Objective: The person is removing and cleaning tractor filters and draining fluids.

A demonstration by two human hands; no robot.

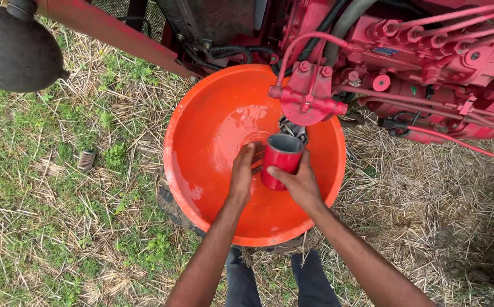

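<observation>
Head view, looking down at a red engine [429, 62] standing over straw-strewn grass [48, 227]. An orange basin [201, 170] sits on the ground under a red filter head [309, 99] bolted to the engine, and a shallow film of liquid shines on the basin's wall. Both of the person's hands are over the basin. The right hand [301, 185] is wrapped around a red cylindrical cup [281, 162], open end up, thumb across its front and fingers behind; the cup is upright to slightly tilted, just below the filter head and apart from it, with a small metal fitting [292, 129] showing between the two. The left hand [242, 170] is loosely curled beside the cup, fingertips touching or nearly touching its left side; whether it grips anything I cannot tell. A small brown ribbed cylinder [86, 160] lies on the grass well to the left of the basin. Judgement: the step in hand is handling the filter cup under its mount, over the basin that catches the drips. Any further move calls for keeping the cup level, its mouth square under the mount, and both hands steady, as the wet surfaces look slippery
</observation>
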